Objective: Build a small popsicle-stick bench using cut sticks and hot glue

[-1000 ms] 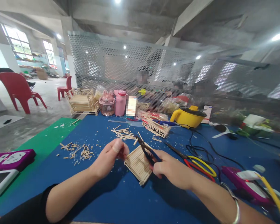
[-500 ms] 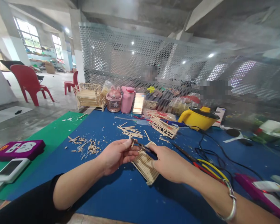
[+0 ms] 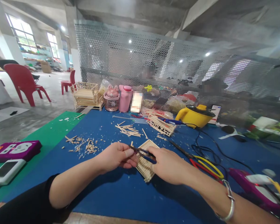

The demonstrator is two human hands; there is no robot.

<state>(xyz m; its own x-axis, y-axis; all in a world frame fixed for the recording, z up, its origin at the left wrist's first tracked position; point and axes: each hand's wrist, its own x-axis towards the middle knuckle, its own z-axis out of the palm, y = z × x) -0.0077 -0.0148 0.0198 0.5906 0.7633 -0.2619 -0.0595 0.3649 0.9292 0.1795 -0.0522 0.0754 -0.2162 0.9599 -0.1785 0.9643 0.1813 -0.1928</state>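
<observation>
My left hand [image 3: 119, 157] is closed, its thumb and fingers pinching a short thin wooden stick [image 3: 132, 144] whose tip shows above the thumb. My right hand [image 3: 168, 165] grips nippers [image 3: 144, 154] with dark blue handles. Their jaws point left and meet the stick at my left fingertips; whether they touch it or are apart is too small to tell. Beneath the nippers a slatted panel of wooden sticks [image 3: 145, 171] lies on the blue table mat [image 3: 121, 197], partly covered by my right hand.
Cut stick pieces [image 3: 90, 147] and longer sticks [image 3: 128, 130] lie ahead. Farther back are a small stick frame [image 3: 161, 125], a glue gun [image 3: 169, 120], a yellow pot [image 3: 196, 117] and a pink bottle [image 3: 125, 99]. Red-and-yellow-handled scissors [image 3: 207, 166] and cables lie right; a purple power strip [image 3: 16, 151] sits left.
The view has shifted slightly to the right. The nippers' handles look more spread, and the stick's tip is a little lower at my left fingertips. Both hands keep their holds.
</observation>
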